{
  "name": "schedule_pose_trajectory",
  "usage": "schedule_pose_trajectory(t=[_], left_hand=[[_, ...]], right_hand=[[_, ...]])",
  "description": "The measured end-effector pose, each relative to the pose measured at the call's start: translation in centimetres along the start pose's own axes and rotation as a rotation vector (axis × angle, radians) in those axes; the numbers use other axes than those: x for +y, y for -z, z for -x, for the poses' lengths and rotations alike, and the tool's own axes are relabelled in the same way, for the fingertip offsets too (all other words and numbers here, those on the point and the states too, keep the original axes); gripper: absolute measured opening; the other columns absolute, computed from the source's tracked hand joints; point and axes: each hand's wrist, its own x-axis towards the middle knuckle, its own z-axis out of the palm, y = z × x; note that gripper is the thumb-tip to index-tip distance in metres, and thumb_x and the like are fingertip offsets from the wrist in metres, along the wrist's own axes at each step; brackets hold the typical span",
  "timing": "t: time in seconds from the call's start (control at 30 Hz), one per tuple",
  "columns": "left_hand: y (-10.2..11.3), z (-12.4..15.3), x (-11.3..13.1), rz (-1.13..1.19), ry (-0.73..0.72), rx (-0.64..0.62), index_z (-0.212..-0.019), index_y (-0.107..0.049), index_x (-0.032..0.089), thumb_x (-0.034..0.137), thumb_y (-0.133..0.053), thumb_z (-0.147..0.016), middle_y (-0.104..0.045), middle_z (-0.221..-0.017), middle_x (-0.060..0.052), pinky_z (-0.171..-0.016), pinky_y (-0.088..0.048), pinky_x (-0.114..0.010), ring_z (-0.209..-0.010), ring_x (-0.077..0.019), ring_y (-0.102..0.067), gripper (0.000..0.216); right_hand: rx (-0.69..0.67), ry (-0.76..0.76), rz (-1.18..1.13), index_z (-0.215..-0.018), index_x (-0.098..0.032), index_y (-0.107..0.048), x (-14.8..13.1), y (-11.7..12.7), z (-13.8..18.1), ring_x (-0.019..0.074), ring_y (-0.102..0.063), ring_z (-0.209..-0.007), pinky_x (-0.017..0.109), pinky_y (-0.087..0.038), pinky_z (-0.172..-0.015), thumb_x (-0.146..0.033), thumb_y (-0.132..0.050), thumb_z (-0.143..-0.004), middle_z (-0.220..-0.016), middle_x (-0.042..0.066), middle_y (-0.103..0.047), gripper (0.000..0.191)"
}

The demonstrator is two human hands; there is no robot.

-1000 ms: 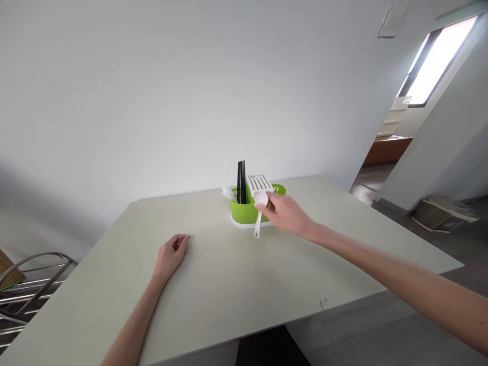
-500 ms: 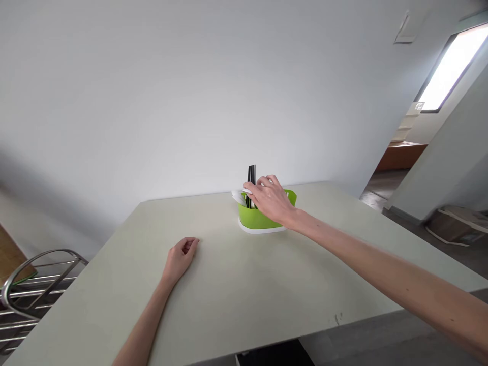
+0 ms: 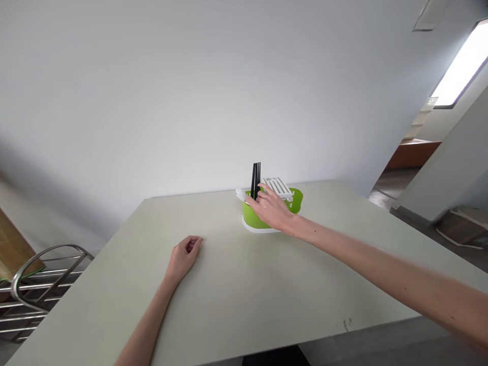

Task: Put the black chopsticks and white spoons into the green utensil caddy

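Observation:
A green cutlery caddy (image 3: 251, 219) with a white base stands on the table near the wall. Several black chopsticks (image 3: 255, 179) rise upright from its left part, beside white spoons (image 3: 241, 194) that lean over the left rim. A white slotted rack (image 3: 277, 187) slants above the caddy's right part. My right hand (image 3: 271, 209) is over the front rim, thumb and fingers apart near the chopsticks and spoon handles; I see nothing gripped in it. Loosely curled, my left hand (image 3: 184, 257) rests on the tabletop left of the caddy, with nothing visible inside.
The pale table (image 3: 244, 300) meets a plain wall (image 3: 190, 101) at its back edge. To the left stands a metal tube rack (image 3: 49, 279). A bag-like object (image 3: 463, 226) sits on the floor at the far right.
My right hand has dropped lower and its fingers have parted; a white piece seen at its fingertips is no longer there. The slotted rack has come into view. My left hand rests as before.

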Motion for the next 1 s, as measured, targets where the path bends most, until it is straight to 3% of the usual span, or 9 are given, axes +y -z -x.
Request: schedule_pose_trajectory(t=[0.23, 0.4, 0.5, 0.6, 0.7, 0.8, 1.0], left_hand=[[0.1, 0.0, -0.1, -0.016, 0.002, -0.001, -0.093, -0.075, 0.023, 0.062, -0.055, -0.090, -0.071, -0.076, -0.002, -0.069, -0.050, -0.030, -0.073, -0.0205, -0.063, 0.044], [0.1, 0.0, 0.0, -0.015, 0.008, -0.006, -0.095, -0.075, 0.024, 0.063, -0.055, -0.090, -0.071, -0.076, -0.002, -0.069, -0.050, -0.029, -0.072, -0.0199, -0.063, 0.044], [0.2, 0.0, 0.0, -0.016, 0.015, -0.006, -0.094, -0.075, 0.024, 0.064, -0.056, -0.089, -0.069, -0.075, -0.001, -0.068, -0.049, -0.029, -0.071, -0.0193, -0.061, 0.045], [0.2, 0.0, 0.0, -0.017, 0.017, 0.001, -0.094, -0.075, 0.023, 0.065, -0.056, -0.089, -0.069, -0.074, -0.001, -0.068, -0.049, -0.029, -0.070, -0.0194, -0.061, 0.046], [0.1, -0.1, 0.1, -0.022, 0.009, 0.009, -0.094, -0.075, 0.023, 0.065, -0.056, -0.088, -0.071, -0.076, -0.002, -0.070, -0.050, -0.029, -0.072, -0.0199, -0.063, 0.047], [0.1, -0.1, 0.3, -0.040, 0.001, 0.023, -0.094, -0.075, 0.023, 0.065, -0.056, -0.087, -0.072, -0.077, -0.003, -0.071, -0.051, -0.030, -0.073, -0.0208, -0.064, 0.047], [0.5, 1.2, 1.0, -0.071, -0.015, 0.043, -0.093, -0.075, 0.023, 0.065, -0.056, -0.085, -0.074, -0.078, -0.003, -0.075, -0.053, -0.031, -0.075, -0.0217, -0.067, 0.047]], right_hand=[[-0.013, -0.013, 0.017, -0.117, -0.015, -0.069, -0.5, 0.3, 0.2, 0.0289, -0.064, -0.086, 0.060, -0.028, -0.122, -0.023, -0.034, -0.109, -0.072, 0.008, -0.071, 0.037], [0.026, -0.008, -0.044, -0.126, -0.014, -0.065, -0.5, 2.3, 2.1, 0.0307, -0.064, -0.099, 0.062, -0.028, -0.123, -0.023, -0.044, -0.106, -0.084, 0.010, -0.072, 0.030], [0.112, 0.031, -0.061, -0.136, -0.014, -0.060, 0.1, 3.5, 4.7, 0.0307, -0.061, -0.119, 0.059, -0.028, -0.125, -0.015, -0.042, -0.104, -0.114, 0.015, -0.072, 0.037], [0.231, -0.024, -0.101, -0.142, -0.018, -0.056, 1.1, 3.8, 8.2, 0.0337, -0.049, -0.138, 0.059, -0.035, -0.122, -0.013, -0.043, -0.101, -0.145, 0.018, -0.058, 0.043], [0.249, -0.165, -0.130, -0.144, -0.018, -0.053, 2.2, 2.7, 11.6, 0.0360, -0.049, -0.139, 0.058, -0.043, -0.115, -0.017, -0.046, -0.100, -0.147, 0.020, -0.054, 0.044], [0.136, -0.319, -0.123, -0.145, -0.011, -0.050, 3.0, 0.5, 13.6, 0.0362, -0.053, -0.136, 0.053, -0.048, -0.112, -0.020, -0.048, -0.100, -0.145, 0.024, -0.054, 0.046], [-0.104, -0.335, -0.075, -0.153, -0.012, -0.043, 2.6, -3.8, 13.5, 0.0361, -0.038, -0.152, 0.051, -0.044, -0.116, -0.019, -0.048, -0.099, -0.154, 0.024, -0.050, 0.054]])
